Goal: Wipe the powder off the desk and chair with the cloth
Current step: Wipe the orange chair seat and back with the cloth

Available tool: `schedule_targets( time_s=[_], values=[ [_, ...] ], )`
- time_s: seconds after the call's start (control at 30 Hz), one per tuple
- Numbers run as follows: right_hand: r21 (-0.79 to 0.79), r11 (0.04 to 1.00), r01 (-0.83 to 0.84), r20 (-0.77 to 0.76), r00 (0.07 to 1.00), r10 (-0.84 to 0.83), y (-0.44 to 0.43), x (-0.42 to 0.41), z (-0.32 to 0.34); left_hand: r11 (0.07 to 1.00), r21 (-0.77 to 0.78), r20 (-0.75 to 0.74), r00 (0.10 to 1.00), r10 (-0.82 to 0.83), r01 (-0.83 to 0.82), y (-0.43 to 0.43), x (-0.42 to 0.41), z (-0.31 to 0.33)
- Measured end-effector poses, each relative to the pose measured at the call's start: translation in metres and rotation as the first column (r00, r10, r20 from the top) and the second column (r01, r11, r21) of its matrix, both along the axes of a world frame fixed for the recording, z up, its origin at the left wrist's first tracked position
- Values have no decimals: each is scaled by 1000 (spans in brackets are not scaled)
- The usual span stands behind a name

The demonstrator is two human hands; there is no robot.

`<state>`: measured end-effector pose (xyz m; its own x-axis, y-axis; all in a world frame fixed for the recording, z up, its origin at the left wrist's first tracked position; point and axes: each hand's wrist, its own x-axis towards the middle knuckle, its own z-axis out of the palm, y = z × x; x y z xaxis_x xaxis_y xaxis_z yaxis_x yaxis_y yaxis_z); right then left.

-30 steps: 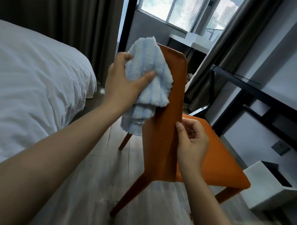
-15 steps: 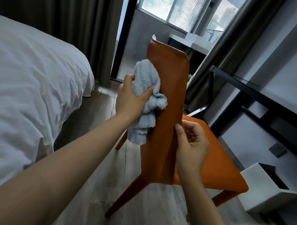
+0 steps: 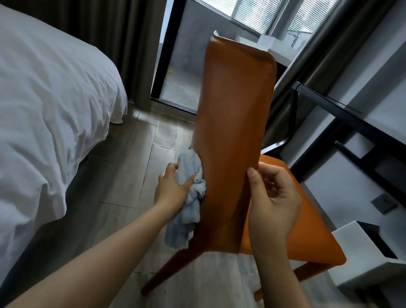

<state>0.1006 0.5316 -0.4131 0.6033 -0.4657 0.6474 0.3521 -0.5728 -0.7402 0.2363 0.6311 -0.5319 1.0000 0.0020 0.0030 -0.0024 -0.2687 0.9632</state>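
Item: chair [image 3: 231,122], orange, centre of frame, rear face of its backrest toward the camera. Progress, as judged: the chair wipe is under way at the backrest's lower left edge. No powder is discernible on the rear face. The seat is only partly visible and the desk [image 3: 327,98], right of frame, is seen edge-on, so their state cannot be told. Left hand [image 3: 172,189]: clenched round the bunched pale-blue cloth [image 3: 188,168], pressing it to that edge, loose end hanging. Right hand [image 3: 272,198]: grasping the backrest's right edge, thumb on the rear face.

Left hand [image 3: 172,189] with cloth [image 3: 187,197] dragged down chair backrest [image 3: 231,131], from top edge to lower left edge.
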Motion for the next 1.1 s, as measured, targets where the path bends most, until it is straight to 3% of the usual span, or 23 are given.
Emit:
schedule_targets(
  time_s=[0.27, 0.53, 0.83, 1.1],
  values=[
    [2, 1000, 15, -5, 1000, -15, 1, 1, -3, 990, 119, -75, 995, -69, 78, 9, -5, -29],
    [-29, 999, 33, -74, 997, -35, 10, 5, 19, 995, 101, 194, 980, -38, 19, 49, -4, 31],
    [-170, 985, 38, 142, 990, -14, 44, 42, 107, 998, -33, 463, 884, 70, -62, 80, 0, 117],
    [-203, 972, 120, 257, 964, -65, 51, 62, 103, 982, -160, 559, 810, 177, -105, 75, 22, 167]
  ],
)
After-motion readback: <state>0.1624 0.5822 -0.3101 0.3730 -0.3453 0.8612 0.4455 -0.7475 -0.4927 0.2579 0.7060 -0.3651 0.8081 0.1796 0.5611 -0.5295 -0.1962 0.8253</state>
